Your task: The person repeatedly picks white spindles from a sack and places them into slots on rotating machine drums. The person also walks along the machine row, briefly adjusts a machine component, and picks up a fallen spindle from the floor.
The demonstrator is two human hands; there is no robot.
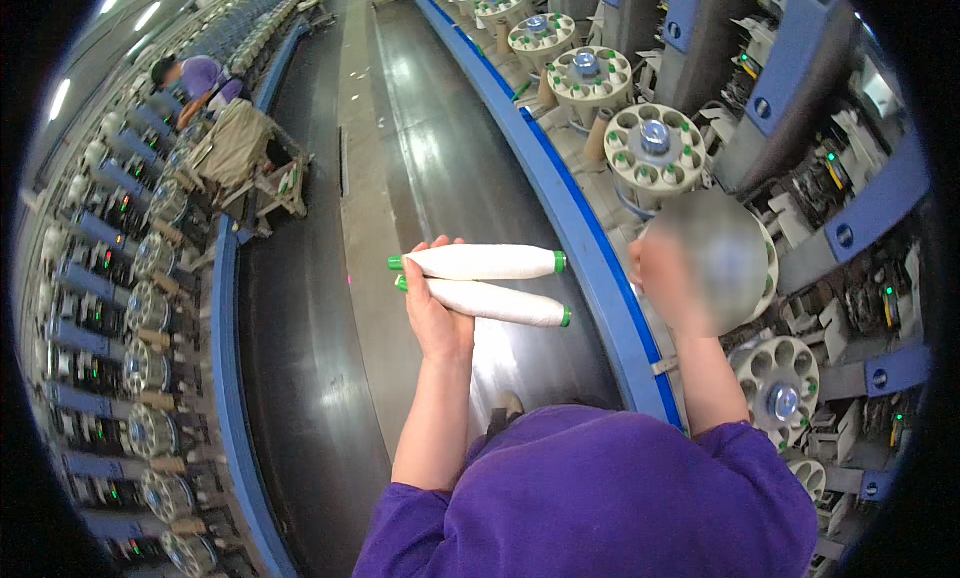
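Note:
Two white yarn bobbins with green tube ends, an upper one [488, 261] and a lower one [497, 303], lie side by side across my left hand [438, 316]. My left thumb presses over their left ends, and the fingers come up behind them. The bobbins spread slightly apart towards their right ends. On the right, my right hand [672, 283] reaches to the rim of a round bobbin magazine [768, 268] on the machine. A grey blur covers part of that hand and most of the magazine, so whatever its fingers hold is hidden.
More round magazines [655, 148] with green-tipped bobbins line the winding machine on my right, behind a blue rail [560, 218]. Another machine row [150, 368] runs along the left. Further up the aisle [360, 158], a person in purple [205, 76] stands by a cloth-covered cart [235, 153].

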